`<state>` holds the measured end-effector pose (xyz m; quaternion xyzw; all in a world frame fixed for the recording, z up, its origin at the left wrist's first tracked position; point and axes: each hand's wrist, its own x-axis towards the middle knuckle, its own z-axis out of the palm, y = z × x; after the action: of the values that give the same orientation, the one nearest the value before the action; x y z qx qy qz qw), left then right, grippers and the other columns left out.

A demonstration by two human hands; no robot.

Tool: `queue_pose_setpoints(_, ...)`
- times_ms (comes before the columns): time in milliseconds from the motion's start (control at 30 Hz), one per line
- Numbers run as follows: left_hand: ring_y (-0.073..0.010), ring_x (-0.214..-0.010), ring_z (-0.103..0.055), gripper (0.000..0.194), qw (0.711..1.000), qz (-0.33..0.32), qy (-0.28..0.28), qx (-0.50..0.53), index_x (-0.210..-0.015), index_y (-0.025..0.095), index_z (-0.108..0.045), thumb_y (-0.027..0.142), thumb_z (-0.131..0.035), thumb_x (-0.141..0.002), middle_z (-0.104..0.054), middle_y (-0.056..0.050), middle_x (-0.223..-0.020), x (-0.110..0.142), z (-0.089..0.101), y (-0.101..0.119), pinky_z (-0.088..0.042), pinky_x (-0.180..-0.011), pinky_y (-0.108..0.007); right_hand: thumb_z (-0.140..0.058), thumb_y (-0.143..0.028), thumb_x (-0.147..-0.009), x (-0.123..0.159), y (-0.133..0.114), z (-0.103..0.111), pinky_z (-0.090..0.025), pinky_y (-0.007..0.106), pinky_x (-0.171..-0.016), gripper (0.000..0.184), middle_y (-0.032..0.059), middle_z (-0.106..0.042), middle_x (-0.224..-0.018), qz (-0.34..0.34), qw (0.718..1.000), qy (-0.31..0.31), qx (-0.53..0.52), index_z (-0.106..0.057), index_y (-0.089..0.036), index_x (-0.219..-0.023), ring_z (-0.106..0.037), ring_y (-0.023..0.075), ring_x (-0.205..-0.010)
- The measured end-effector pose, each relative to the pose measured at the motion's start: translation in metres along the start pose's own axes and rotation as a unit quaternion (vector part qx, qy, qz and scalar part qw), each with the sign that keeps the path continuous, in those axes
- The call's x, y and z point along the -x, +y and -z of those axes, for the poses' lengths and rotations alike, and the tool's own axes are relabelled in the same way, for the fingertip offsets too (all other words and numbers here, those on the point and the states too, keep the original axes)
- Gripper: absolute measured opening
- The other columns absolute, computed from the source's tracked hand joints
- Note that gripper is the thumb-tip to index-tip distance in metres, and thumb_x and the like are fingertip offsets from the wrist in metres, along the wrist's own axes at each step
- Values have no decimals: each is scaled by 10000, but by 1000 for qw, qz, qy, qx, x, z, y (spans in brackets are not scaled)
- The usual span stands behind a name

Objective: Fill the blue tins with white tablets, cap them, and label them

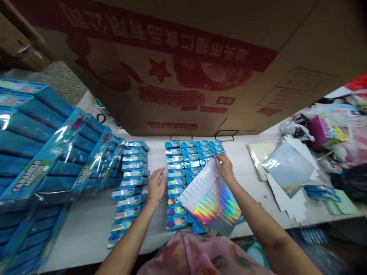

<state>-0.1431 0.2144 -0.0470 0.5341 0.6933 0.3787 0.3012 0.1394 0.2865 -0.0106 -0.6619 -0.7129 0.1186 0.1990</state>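
Several small blue boxes lie in tight rows on the white table, some with shiny labels on top. Across their right part lies a holographic sticker sheet, turned at an angle, with pale strips along its upper left side. My right hand has its fingers closed at the sheet's top corner, over the boxes. Between these rows and a column of similar boxes is my left hand. Its fingers are loosely stretched out, with nothing seen in them.
A large cardboard carton with red print stands at the back. Wrapped stacks of blue boxes fill the left. On the right are a silvery sheet, white paper, two blue packs and a heap of bags.
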Motion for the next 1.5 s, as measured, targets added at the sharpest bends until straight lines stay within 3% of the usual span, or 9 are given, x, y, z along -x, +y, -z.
queue_pose_setpoints(233, -156, -642, -583, 479, 975, 153, -127, 103, -1112, 168, -477, 410, -496, -700, -607, -22, -789, 114, -23, 36, -487, -633, -317, -633, -263, -630, 28, 52, 16, -394, 282, -761, 458, 46, -572, -953, -33, 991, -121, -44, -544, -202, -1075, -523, 176, -863)
queue_pose_setpoints(333, -159, -704, -592, 528, 965, 166, -129, 154, -1115, 173, -468, 406, -550, -649, -594, -38, -849, 121, -34, 46, -487, -667, -326, -645, -218, -567, 23, 49, 22, -382, 240, -606, 310, -23, -551, -681, -81, 972, -153, -159, -610, -190, -875, -497, 123, -633)
queue_pose_setpoints(467, -222, -996, -524, 624, 964, 187, -37, 183, -1147, 187, -427, 403, -621, -594, -525, -110, -1084, 129, -35, 50, -454, -777, -341, -631, -306, -547, 27, 43, 57, -260, 200, -432, 194, -80, -379, -422, -108, 915, -224, -318, -499, -165, -526, -345, 61, -418)
queue_pose_setpoints(633, -250, -1119, -442, 755, 915, 250, -31, 315, -1222, 192, -329, 356, -683, -575, -423, -157, -1252, 137, -46, 69, -406, -866, -358, -654, -367, -536, 33, 23, 106, -217, 186, -378, 284, -92, -398, -392, -160, 817, -215, -510, -444, -177, -551, -314, 44, -348)
queue_pose_setpoints(833, -175, -972, -553, 722, 865, 231, -34, 445, -1243, 253, -302, 267, -665, -620, -552, -95, -1137, 120, -56, 106, -446, -804, -313, -720, -323, -475, 39, 11, 124, -323, 183, -430, 304, -61, -519, -470, -156, 755, -199, -605, -481, -167, -580, -438, 62, -410)
queue_pose_setpoints(1033, -132, -742, -602, 864, 880, 156, -2, 448, -1306, 231, -231, 202, -672, -564, -651, -24, -868, 130, -40, 118, -478, -706, -292, -686, -318, -535, 48, 21, 129, -370, 202, -481, 297, -52, -542, -534, -140, 789, -96, -591, -561, -159, -753, -483, 84, -480)
queue_pose_setpoints(1200, -140, -775, -579, 490, 937, 82, 63, 334, -1041, 97, -573, 298, -635, -598, -647, -58, -888, 137, -13, 118, -462, -736, -275, -634, -305, -607, 57, 10, 125, -347, 192, -467, 508, -85, -466, -497, -81, 815, -37, -572, -513, -185, -1085, -419, 66, -446)
queue_pose_setpoints(1400, -143, -739, -565, 442, 970, 17, 143, 198, -1022, 135, -603, 322, -626, -622, -645, -40, -862, 151, 25, 127, -461, -697, -277, -647, -294, -592, 66, -19, 126, -367, 189, -511, 568, -81, -437, -528, -56, 797, -43, -600, -509, -188, -1132, -414, 57, -481)
queue_pose_setpoints(1500, -130, -682, -549, 308, 975, -9, 192, 109, -904, 143, -646, 328, -597, -662, -632, -41, -816, 158, 43, 132, -453, -664, -265, -609, -333, -640, 68, -25, 128, -401, 223, -558, 571, -66, -451, -551, -13, 829, -47, -558, -476, -194, -1178, -445, 77, -510)
